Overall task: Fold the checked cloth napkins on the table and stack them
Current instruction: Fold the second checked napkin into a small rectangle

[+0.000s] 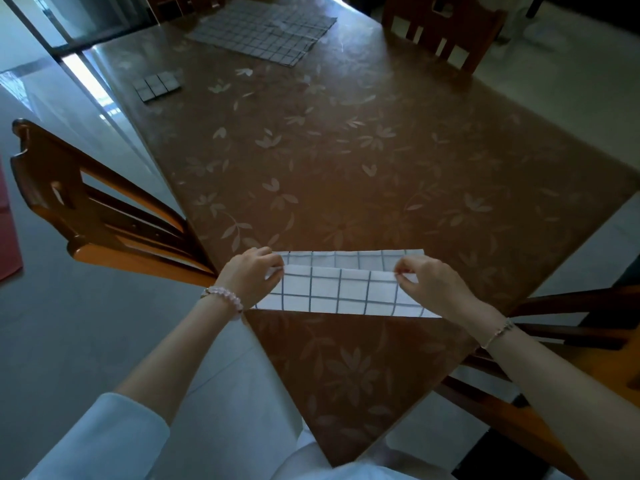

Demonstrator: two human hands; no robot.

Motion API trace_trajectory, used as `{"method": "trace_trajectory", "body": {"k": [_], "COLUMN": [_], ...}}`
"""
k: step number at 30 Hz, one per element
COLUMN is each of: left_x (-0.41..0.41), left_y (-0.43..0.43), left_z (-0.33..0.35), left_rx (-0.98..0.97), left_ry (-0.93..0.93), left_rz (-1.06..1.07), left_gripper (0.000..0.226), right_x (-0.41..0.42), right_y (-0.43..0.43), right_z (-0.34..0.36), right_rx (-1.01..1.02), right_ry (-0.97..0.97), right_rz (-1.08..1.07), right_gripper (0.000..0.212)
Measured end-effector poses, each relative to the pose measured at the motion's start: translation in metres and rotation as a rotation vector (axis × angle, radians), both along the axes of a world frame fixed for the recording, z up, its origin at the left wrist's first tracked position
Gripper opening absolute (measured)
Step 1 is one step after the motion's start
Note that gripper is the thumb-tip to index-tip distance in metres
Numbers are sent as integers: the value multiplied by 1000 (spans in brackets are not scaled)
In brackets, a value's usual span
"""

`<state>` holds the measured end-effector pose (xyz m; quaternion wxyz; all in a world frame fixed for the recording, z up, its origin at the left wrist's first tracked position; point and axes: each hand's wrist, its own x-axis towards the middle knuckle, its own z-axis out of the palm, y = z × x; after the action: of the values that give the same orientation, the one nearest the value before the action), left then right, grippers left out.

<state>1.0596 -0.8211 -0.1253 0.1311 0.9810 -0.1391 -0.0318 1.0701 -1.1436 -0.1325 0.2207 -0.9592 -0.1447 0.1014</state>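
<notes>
"Where is the checked napkin [343,285] being worked?"

"It is being held down on the table [346,161], close to the near corner. It is being kept as a long strip, with the far edge of the top layer being pinched at both ends and a band of the lower layer being left showing beyond it."

"How is it being gripped?"

"The left end is being pinched by the left hand [251,275], with the fingers curled over the edge. The right end is being nipped between thumb and fingertips of the right hand [429,282]. A pink bead bracelet [225,296] is being worn on the left wrist and a thin bracelet [500,332] on the right."

"What else is being carried by the table?"

"A small folded stack [157,85] of checked cloth is being kept near the left edge, well apart from the hands, and a spread pile of unfolded napkins [263,32] is being kept at the far end. The top is being covered by a brown, leaf-patterned sheet."

"And around it?"

"Three wooden chairs are being kept there: a left chair [86,209], a far chair [443,26] and a right chair [571,341]. A pale sleeve [104,438] is being worn on the left arm."
</notes>
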Motion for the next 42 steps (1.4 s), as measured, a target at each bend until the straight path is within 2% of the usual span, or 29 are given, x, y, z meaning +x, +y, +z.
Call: {"method": "trace_trajectory", "body": {"k": [9, 14, 29, 33, 35, 37, 39, 42], "left_x": [43, 49, 62, 57, 49, 36, 20, -2], "left_y": [-6, -5, -9, -9, -16, -32, -55, -87], "left_z": [-17, -34, -60, -66, -66, -64, -65, -71], "left_rx": [89, 100, 124, 71, 59, 40, -3, -13], "left_ry": [92, 62, -5, -107, -191, -261, -255, -140], "left_rz": [117, 137, 192, 197, 216, 210, 172, 138], "left_gripper": [14, 14, 7, 25, 32, 28, 28, 43], "right_x": [50, 68, 79, 73, 63, 46, 27, 3], "right_y": [12, 17, 18, 18, 25, 38, 57, 79], "right_z": [-13, -26, -41, -45, -45, -46, -50, -64], "right_rx": [2, -29, -125, -119, -120, -70, -14, -13], "right_ry": [81, 114, -3, -91, -185, -266, -276, -215], "right_rz": [-106, -107, -68, -111, -98, -88, -90, -95], "right_gripper": [11, 12, 10, 33, 35, 34, 35, 45]}}
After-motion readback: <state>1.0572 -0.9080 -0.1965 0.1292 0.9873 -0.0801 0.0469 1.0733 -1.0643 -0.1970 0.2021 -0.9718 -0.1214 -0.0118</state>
